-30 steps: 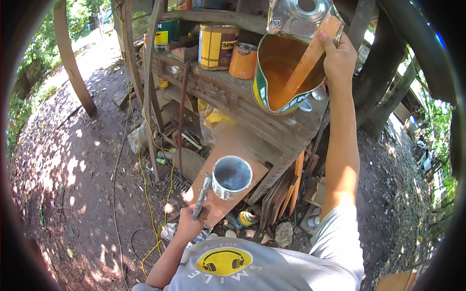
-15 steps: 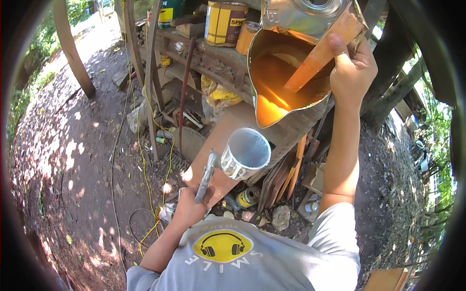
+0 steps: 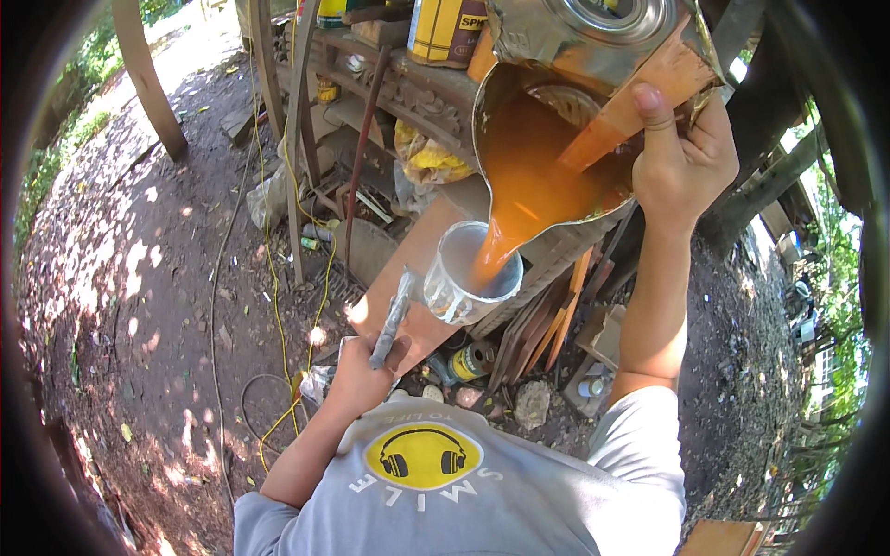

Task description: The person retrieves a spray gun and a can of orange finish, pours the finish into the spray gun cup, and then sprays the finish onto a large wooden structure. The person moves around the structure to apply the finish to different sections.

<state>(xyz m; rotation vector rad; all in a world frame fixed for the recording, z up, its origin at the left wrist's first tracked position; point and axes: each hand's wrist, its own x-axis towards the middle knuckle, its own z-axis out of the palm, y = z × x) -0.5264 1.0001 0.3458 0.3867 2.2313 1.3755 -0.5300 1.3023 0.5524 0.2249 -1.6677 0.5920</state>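
Observation:
High at the right, my right hand (image 3: 684, 162) grips a cut-open metal can (image 3: 593, 42) and pins a flat, orange-stained wooden stick (image 3: 616, 111) against it with the thumb. The can tips toward me, and orange liquid (image 3: 533, 171) runs from its bent lip into a pale, paint-smeared cup (image 3: 447, 295). The cup is upright below the lip. Lower left, my left hand (image 3: 364, 372) is closed around a grey, paint-crusted handle (image 3: 393, 315) beside the cup. Whether the handle joins the cup I cannot make out.
A wooden bench (image 3: 436, 93) carries a yellow-and-brown can (image 3: 447, 32). A broad board (image 3: 371, 310) slants below the cup. Yellow cords (image 3: 269, 269) trail over the dirt ground at left. Leaning boards (image 3: 528, 320), a lying can (image 3: 475, 360) and stones (image 3: 532, 405) are near my front.
My right hand has tipped the can further, and orange liquid now streams from its lip into the cup. Cup and handle sit slightly higher in view.

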